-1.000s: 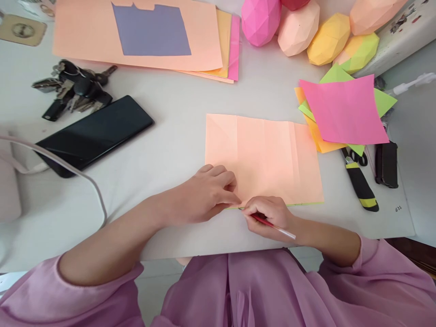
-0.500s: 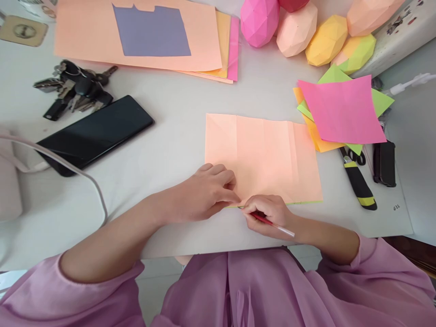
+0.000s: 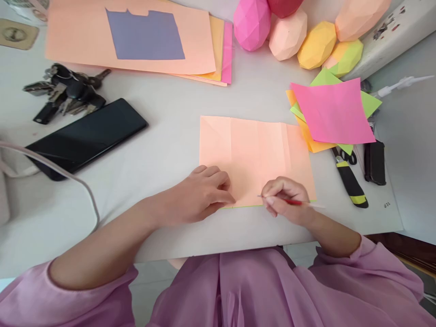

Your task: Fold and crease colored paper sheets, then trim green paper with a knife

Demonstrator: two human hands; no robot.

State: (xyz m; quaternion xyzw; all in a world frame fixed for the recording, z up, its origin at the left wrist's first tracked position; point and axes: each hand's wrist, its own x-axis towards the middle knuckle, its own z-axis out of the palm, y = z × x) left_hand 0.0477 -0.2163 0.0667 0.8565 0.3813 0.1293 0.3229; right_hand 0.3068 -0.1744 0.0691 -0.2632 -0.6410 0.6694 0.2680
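A creased sheet of peach paper lies flat on the white desk, with a thin green strip showing along its near edge. My left hand rests on its lower left part, fingers curled and a fingertip pressing the paper down by the near edge. In my right hand is a slim red pen with a pale rear end, pinched between thumb and fingers. Its thin tip points left, over the lower part of the sheet; whether it touches the paper I cannot tell. A small dark mark shows on the green edge near my left fingertip.
Pink, green and orange papers overlap the sheet's upper right corner. A utility knife and a black case lie right. Left are a phone, keys and a cable. Faceted paper shapes and stacked sheets sit behind.
My right hand has lifted the pen from the near edge and moved right and slightly up the sheet. My left hand stays on the paper. The whole view has shifted slightly.
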